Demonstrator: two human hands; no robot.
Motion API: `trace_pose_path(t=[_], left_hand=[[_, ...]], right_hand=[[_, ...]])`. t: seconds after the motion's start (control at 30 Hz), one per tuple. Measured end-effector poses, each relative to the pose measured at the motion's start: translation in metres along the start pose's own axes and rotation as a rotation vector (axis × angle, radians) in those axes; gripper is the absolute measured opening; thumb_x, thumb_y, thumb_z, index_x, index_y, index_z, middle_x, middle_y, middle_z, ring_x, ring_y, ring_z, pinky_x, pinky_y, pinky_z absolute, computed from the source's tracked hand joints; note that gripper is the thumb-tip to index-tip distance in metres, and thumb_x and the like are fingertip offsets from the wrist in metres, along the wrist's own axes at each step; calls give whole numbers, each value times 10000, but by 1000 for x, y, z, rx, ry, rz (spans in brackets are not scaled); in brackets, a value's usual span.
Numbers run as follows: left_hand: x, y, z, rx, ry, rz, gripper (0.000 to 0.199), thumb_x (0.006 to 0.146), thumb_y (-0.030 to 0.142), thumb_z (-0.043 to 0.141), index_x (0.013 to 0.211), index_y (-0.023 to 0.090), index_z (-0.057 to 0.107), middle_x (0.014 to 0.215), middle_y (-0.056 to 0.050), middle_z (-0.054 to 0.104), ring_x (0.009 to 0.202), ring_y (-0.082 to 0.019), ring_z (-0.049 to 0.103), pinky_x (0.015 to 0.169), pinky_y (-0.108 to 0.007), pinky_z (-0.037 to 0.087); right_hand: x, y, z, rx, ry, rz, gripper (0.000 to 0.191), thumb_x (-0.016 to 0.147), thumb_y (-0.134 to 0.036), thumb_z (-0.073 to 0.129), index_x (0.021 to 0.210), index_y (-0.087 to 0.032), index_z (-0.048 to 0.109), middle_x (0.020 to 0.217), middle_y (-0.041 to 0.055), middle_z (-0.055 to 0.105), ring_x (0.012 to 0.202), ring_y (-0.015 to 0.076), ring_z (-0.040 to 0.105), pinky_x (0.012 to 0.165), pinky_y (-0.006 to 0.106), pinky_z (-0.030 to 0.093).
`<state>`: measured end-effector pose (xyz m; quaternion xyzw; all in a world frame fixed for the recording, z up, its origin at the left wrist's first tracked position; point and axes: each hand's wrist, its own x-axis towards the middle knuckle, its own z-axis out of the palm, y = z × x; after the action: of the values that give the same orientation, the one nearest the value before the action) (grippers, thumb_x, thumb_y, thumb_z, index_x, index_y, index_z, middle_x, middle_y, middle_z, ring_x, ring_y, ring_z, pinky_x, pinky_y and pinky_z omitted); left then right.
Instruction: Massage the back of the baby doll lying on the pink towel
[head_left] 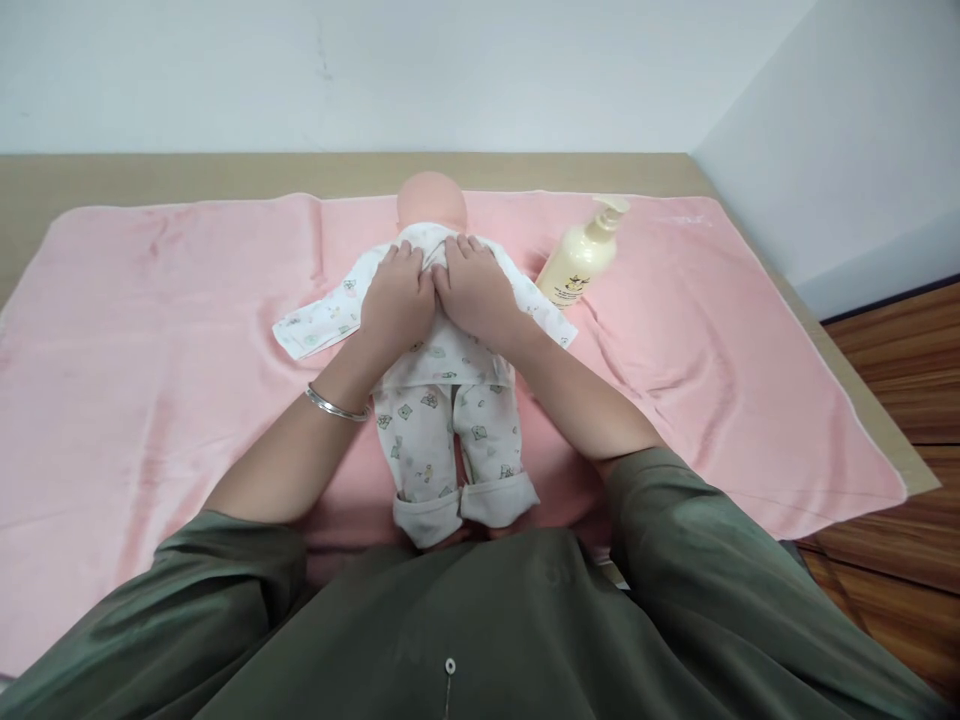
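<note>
A baby doll (432, 200) lies on a pink blanket, its smooth head pointing away from me. It wears a white patterned top (450, 352) and matching trousers (424, 440) with rolled cuffs; the sleeves spread out to both sides. My left hand (400, 295) rests flat on the left part of the doll's upper body, fingers pointing up toward the collar. Beside it, my right hand (476, 285) lies flat on the right part, the thumbs close together. Neither hand grips anything visible. The cloth under the palms is hidden.
The pink blanket (187, 350) covers most of the wooden table (360, 168). A cream pump bottle (581, 260) lies tilted beside the doll's right-hand sleeve. White walls rise behind and at the right, with brown wooden panels (900, 370) at the far right.
</note>
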<state>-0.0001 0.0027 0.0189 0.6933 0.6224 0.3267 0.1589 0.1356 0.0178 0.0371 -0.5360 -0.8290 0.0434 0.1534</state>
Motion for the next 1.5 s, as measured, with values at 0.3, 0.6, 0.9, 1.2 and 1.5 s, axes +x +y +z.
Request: trace_pose_path(t=[0.3, 0.6, 0.9, 1.2, 1.5], left_hand=[[-2, -2, 7, -54, 93, -48, 530, 990, 416, 336, 1376, 192, 623, 1574, -131, 550, 1552, -288, 431, 1377, -521, 270], [-4, 4, 5, -49, 44, -12, 554, 973, 383, 393, 1445, 174, 593, 1623, -109, 502, 1581, -260, 399, 1400, -459, 234], [-4, 4, 2, -33, 54, -89, 572, 993, 486, 341, 1427, 209, 589, 1605, -108, 521, 1577, -286, 398, 1385, -471, 272], [-14, 19, -2, 62, -21, -75, 584, 998, 447, 280, 1399, 157, 590, 1578, -176, 525, 1561, -390, 403, 1330, -610, 304], [10, -17, 8, 48, 23, -78, 623, 1000, 436, 281, 1468, 102, 519, 1647, -196, 434, 1610, -309, 329, 1396, -502, 176]], right_hand=[[-5, -6, -6, 57, -20, -19, 476, 1018, -129, 291, 1376, -38, 592, 1484, 190, 593, 1471, 290, 517, 1272, 463, 426], [16, 15, 12, 127, 12, 33, 568, 1027, -233, 292, 1526, -1, 433, 1630, 214, 423, 1570, 344, 360, 1323, 588, 294], [-6, -8, -2, -31, -38, -114, 516, 1033, -140, 241, 1425, -6, 549, 1535, 192, 540, 1512, 297, 459, 1322, 486, 342], [6, 3, -8, 8, -98, -31, 545, 1047, -157, 284, 1540, 27, 426, 1610, 216, 448, 1549, 340, 393, 1327, 538, 315], [-19, -22, -8, 14, -59, -100, 458, 1024, -121, 318, 1378, 6, 579, 1501, 224, 571, 1515, 277, 466, 1333, 411, 357]])
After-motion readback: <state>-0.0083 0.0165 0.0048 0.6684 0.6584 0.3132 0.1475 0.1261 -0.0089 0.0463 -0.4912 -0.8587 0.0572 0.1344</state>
